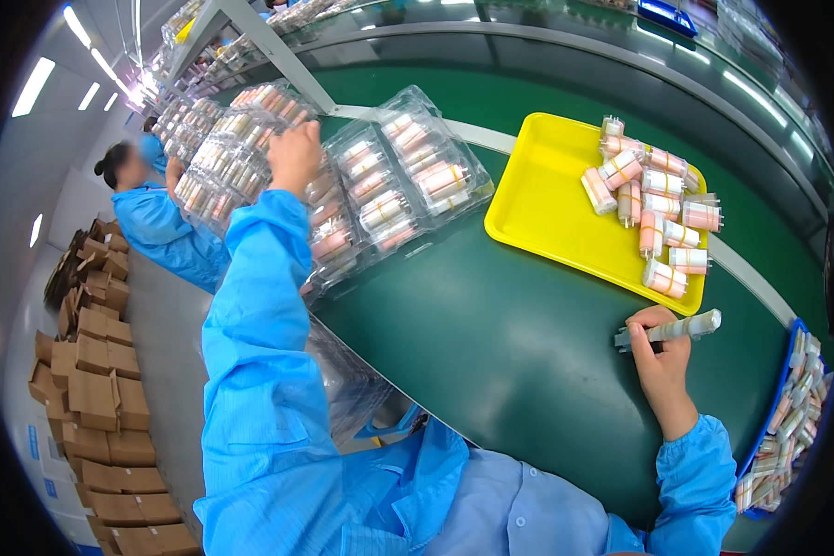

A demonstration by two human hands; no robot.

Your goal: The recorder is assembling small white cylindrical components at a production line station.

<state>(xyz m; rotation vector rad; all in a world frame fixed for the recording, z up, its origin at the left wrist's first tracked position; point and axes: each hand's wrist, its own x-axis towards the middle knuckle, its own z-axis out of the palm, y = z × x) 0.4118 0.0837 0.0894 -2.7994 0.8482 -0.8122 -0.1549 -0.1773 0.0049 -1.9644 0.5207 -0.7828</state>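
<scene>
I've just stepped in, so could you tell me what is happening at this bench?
A person in a blue coat works at a green belt. The left hand reaches onto a stack of clear blister packs filled with small cylinders. The right hand grips a row of those cylinders. More lie on a yellow tray.

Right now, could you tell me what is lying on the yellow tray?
On the yellow tray lies a loose heap of small clear cylinders with pink and orange bands, piled toward its far right side. Whatever is under the heap is covered.
</scene>
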